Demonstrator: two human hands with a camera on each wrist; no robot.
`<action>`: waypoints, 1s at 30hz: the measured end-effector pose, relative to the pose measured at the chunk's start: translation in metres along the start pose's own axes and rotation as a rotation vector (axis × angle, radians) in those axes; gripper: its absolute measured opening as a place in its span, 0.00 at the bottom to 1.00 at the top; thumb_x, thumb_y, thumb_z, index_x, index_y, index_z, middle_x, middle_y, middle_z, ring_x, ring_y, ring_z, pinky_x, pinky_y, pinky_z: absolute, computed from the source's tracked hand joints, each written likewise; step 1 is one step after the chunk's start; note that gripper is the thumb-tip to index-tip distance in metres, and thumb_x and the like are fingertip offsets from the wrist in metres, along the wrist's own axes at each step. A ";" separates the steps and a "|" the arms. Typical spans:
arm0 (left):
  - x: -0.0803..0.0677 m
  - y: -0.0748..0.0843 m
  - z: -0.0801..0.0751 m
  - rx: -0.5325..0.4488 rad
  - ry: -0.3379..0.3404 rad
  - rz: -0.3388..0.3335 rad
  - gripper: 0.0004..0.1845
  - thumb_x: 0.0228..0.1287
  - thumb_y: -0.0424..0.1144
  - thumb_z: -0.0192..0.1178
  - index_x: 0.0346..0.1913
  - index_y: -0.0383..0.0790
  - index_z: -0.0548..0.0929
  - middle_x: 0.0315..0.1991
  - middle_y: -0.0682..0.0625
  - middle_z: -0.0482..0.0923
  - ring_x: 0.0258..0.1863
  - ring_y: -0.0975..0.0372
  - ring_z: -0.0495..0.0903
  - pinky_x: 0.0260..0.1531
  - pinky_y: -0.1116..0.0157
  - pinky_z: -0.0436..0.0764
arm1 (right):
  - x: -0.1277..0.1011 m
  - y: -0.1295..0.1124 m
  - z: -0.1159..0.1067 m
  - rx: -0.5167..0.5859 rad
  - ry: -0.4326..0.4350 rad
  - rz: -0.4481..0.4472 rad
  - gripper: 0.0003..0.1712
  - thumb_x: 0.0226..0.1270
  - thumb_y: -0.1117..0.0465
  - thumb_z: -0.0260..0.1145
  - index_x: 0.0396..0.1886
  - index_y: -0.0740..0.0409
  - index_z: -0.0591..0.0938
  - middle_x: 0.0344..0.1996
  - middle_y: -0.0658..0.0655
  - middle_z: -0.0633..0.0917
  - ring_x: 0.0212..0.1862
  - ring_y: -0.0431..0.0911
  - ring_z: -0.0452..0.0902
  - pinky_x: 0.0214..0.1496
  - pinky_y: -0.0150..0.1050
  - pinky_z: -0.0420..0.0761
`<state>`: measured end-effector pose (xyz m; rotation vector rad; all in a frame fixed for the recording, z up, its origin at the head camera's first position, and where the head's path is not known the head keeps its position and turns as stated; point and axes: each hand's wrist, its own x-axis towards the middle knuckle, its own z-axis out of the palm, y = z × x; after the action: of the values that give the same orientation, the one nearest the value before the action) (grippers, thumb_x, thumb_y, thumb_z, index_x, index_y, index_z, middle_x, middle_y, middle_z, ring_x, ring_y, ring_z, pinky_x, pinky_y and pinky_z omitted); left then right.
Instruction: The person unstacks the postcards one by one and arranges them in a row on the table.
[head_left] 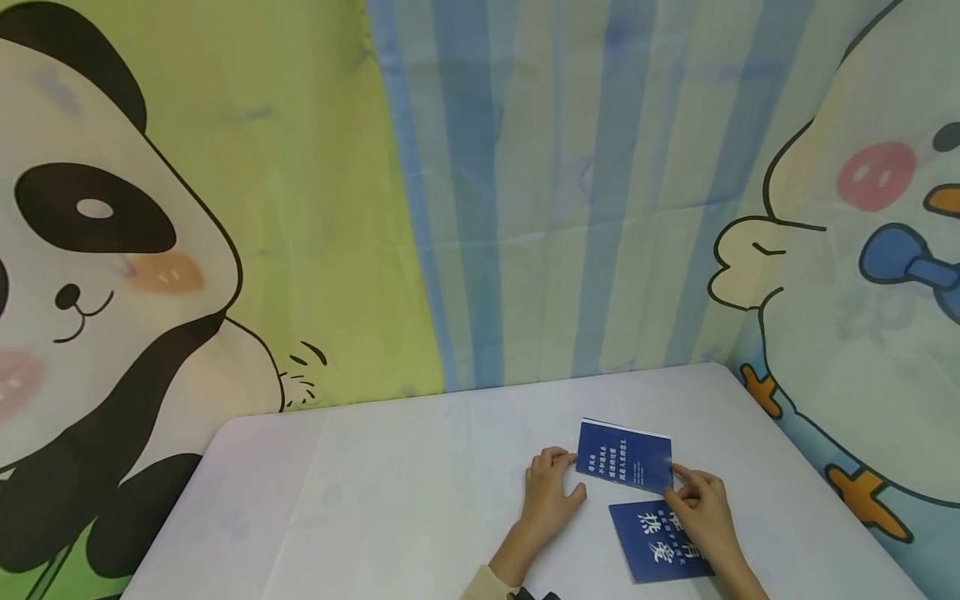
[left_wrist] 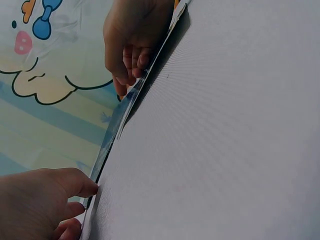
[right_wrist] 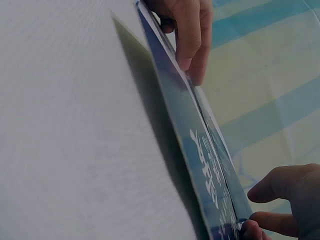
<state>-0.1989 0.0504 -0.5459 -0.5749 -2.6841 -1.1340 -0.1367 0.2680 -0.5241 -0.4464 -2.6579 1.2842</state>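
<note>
Two dark blue booklets with white lettering lie on the white table. The upper booklet [head_left: 624, 454] shows a pale edge along its far side. My right hand [head_left: 703, 508] pinches it at the near right corner, thumb and index close together. At its left edge, the fingertips of my left hand [head_left: 551, 493] touch it; the thumb stands apart. The lower booklet [head_left: 648, 546] lies nearer to me, with larger characters, its right part covered by my right hand. In the right wrist view, this booklet [right_wrist: 192, 150] casts a dark shadow along its near edge.
The white table [head_left: 390, 492] spreads out to the left of the hands. Behind it hangs a yellow-green and blue-striped curtain [head_left: 525, 208]. A printed panda [head_left: 112, 250] covers the left side, a white cartoon bird [head_left: 862, 358] the right.
</note>
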 end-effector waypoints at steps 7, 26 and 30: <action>-0.004 -0.001 0.000 -0.001 0.010 0.005 0.23 0.55 0.38 0.65 0.56 0.39 0.82 0.52 0.51 0.72 0.50 0.59 0.69 0.50 0.61 0.67 | -0.003 0.001 0.005 -0.023 0.024 -0.013 0.32 0.63 0.67 0.63 0.63 0.80 0.67 0.51 0.72 0.64 0.34 0.46 0.67 0.29 0.27 0.69; -0.003 -0.003 0.001 -0.036 0.030 0.005 0.19 0.57 0.39 0.64 0.52 0.39 0.81 0.50 0.51 0.73 0.50 0.59 0.71 0.51 0.61 0.68 | -0.004 0.000 0.005 -0.026 0.074 -0.046 0.29 0.61 0.67 0.63 0.62 0.76 0.71 0.49 0.70 0.69 0.36 0.47 0.68 0.29 0.27 0.70; -0.002 -0.004 0.001 -0.056 0.029 -0.009 0.18 0.58 0.39 0.64 0.52 0.40 0.81 0.50 0.52 0.73 0.50 0.59 0.71 0.52 0.61 0.68 | -0.005 -0.001 0.007 -0.034 0.127 -0.094 0.28 0.60 0.69 0.64 0.60 0.75 0.73 0.47 0.69 0.71 0.34 0.45 0.68 0.29 0.27 0.70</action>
<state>-0.1984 0.0481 -0.5502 -0.5514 -2.6405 -1.2142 -0.1342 0.2608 -0.5274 -0.3882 -2.5657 1.1461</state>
